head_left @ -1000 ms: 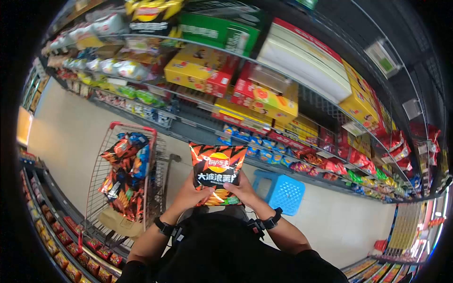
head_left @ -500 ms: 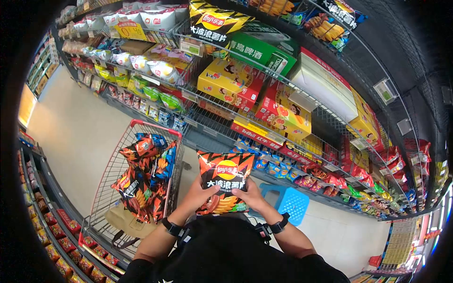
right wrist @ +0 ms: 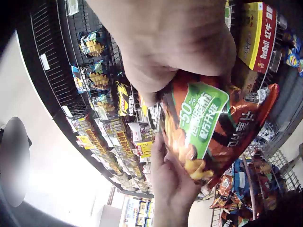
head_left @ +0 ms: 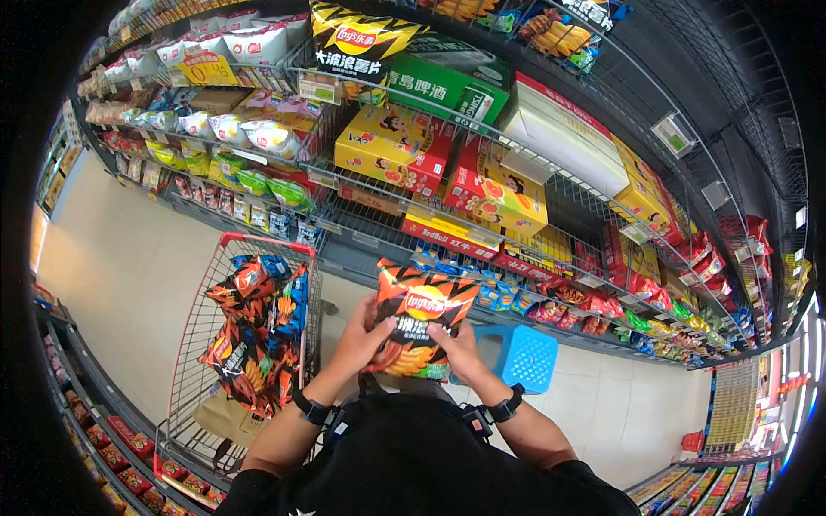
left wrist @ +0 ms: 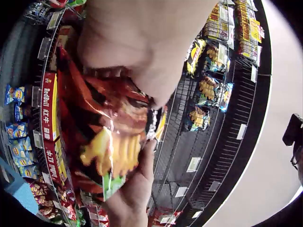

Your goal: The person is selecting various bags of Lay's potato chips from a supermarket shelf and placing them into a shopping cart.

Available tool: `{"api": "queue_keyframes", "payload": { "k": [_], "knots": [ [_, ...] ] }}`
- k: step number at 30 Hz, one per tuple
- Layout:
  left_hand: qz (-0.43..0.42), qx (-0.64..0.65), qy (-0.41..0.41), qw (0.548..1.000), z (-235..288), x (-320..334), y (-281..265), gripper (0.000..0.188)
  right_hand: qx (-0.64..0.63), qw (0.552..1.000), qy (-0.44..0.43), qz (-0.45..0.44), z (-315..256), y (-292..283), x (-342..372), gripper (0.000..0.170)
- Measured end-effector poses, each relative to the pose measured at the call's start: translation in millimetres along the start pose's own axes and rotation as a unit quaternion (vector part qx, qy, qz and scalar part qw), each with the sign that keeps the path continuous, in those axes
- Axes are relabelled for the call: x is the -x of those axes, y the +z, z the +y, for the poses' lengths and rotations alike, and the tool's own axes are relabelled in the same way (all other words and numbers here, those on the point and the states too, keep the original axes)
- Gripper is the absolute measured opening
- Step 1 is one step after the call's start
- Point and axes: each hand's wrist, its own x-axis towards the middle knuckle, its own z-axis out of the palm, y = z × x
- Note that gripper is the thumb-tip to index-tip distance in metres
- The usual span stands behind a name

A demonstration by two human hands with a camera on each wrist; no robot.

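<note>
An orange and black Lay's chip bag point(head_left: 422, 301) is held in front of the body, its printed front facing up. My left hand point(head_left: 363, 337) grips its left side with the thumb across the front, and my right hand point(head_left: 463, 351) grips the right side the same way. The left wrist view shows the bag point(left wrist: 111, 151) close up under the left hand point(left wrist: 137, 52). In the right wrist view, a green label marks the bag point(right wrist: 236, 127) beside the right hand point(right wrist: 175, 47).
A red-rimmed shopping cart point(head_left: 268, 239) with several chip bags point(head_left: 245, 365) and a brown paper bag point(head_left: 225, 420) stands at the left. A blue stool point(head_left: 527, 359) is at the right. Shelves hold a green beer box point(head_left: 439, 90), yellow-red boxes point(head_left: 391, 148) and snack bags.
The view has shifted slightly since half a second ago, and shelves and cart appear further left. The chip bag has tilted in both hands; the left fingers now lie higher along its left side.
</note>
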Motion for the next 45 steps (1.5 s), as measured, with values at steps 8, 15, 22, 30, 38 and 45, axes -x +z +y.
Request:
{"api": "queue_keyframes", "payload": {
  "k": [8,15,22,30,38,45],
  "knots": [
    [-0.097,-0.053,-0.024,0.994,9.3,16.1,-14.3,0.036,-0.008,0.997,-0.026,0.067,-14.4,6.0,-9.5,0.05],
    [0.033,-0.094,0.082,0.992,12.6,28.8,-17.3,0.086,0.037,0.961,0.004,-0.274,-27.4,25.3,6.0,0.081],
    [-0.008,0.028,-0.044,0.999,24.1,42.3,-25.5,0.047,0.043,0.986,-0.056,-0.148,-39.8,11.8,-8.2,0.054],
    [-0.145,0.002,-0.103,0.984,-6.6,45.9,-24.7,0.073,0.05,0.996,-0.019,-0.078,-20.9,5.3,1.3,0.04],
    [-0.039,0.067,-0.037,0.996,-19.0,38.0,-8.8,0.062,-0.028,0.995,-0.008,-0.1,-8.0,3.8,-1.4,0.052],
    [-0.002,0.309,-0.211,0.927,-34.8,26.9,-27.8,0.043,-0.146,0.934,0.287,-0.156,4.4,21.4,-6.9,0.045]
  ]
}}
